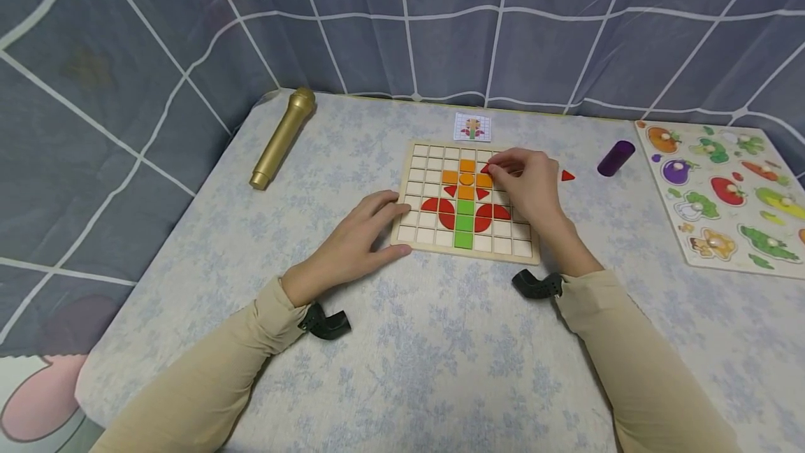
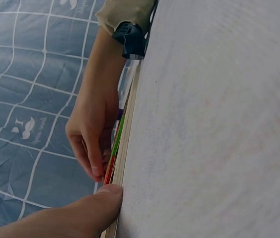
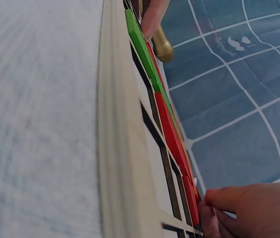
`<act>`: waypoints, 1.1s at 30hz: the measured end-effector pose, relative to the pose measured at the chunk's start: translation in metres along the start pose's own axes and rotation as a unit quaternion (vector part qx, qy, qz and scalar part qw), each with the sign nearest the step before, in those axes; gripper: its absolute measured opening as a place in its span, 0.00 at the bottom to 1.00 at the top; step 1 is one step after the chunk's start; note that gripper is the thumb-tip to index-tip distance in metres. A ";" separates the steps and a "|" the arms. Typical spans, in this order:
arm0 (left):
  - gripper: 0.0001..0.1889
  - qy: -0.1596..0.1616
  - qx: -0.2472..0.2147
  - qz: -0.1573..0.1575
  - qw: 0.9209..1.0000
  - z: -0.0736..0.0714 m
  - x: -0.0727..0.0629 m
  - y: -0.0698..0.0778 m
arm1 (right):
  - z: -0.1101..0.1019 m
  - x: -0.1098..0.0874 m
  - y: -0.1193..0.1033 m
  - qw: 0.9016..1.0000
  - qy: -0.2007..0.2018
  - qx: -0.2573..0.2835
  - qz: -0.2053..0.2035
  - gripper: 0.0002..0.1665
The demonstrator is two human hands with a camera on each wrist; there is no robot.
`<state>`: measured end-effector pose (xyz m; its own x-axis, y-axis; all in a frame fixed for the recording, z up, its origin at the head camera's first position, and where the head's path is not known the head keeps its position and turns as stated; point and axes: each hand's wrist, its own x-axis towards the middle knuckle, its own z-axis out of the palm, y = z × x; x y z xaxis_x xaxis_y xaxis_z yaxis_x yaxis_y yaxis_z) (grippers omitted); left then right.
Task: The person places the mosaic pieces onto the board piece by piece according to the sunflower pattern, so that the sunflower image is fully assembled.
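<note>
A wooden grid board [image 1: 425,235] lies on the table, with orange, green and red pieces set in its cells as a flower. Green squares [image 1: 465,222] form the stem, and red quarter-round pieces [image 1: 492,211] sit at both sides. My right hand [image 1: 531,184] pinches a small red triangle [image 1: 486,168] over the board's upper right part, beside the orange squares [image 1: 467,166]. My left hand [image 1: 358,243] rests against the board's left edge, fingers extended; its thumb [image 2: 88,210] touches the rim in the left wrist view. One loose red triangle [image 1: 568,175] lies right of the board.
A small pattern card [image 1: 472,127] lies behind the board. A gold microphone [image 1: 284,138] is at the back left. To the right are a purple cylinder [image 1: 616,158] and a vegetable peg puzzle [image 1: 698,247]. A grey curtain [image 1: 377,47] hangs along the table's far edge.
</note>
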<state>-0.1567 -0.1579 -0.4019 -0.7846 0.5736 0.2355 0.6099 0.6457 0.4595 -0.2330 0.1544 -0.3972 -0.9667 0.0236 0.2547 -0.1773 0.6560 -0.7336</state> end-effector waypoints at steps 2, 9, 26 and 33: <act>0.33 -0.002 0.000 0.000 1.000 0.000 0.001 0.000 | 0.000 0.000 0.000 1.000 -0.008 -0.007 -0.003 0.10; 0.33 -0.006 -0.002 -0.001 1.000 0.001 0.003 0.002 | -0.003 0.000 0.000 0.999 -0.031 -0.016 -0.022 0.11; 0.33 0.006 0.002 0.008 1.000 -0.001 0.000 0.001 | -0.017 0.004 -0.003 1.000 -0.013 -0.021 -0.012 0.13; 0.33 0.003 -0.003 0.006 1.000 0.000 -0.001 0.000 | -0.054 0.003 0.010 0.996 0.044 -0.078 0.012 0.16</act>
<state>-0.1557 -0.1581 -0.4020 -0.7777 0.5782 0.2469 0.6190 0.6355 0.4614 -0.2281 0.2018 -0.3698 -0.9489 0.1021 0.2986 -0.1175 0.7640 -0.6345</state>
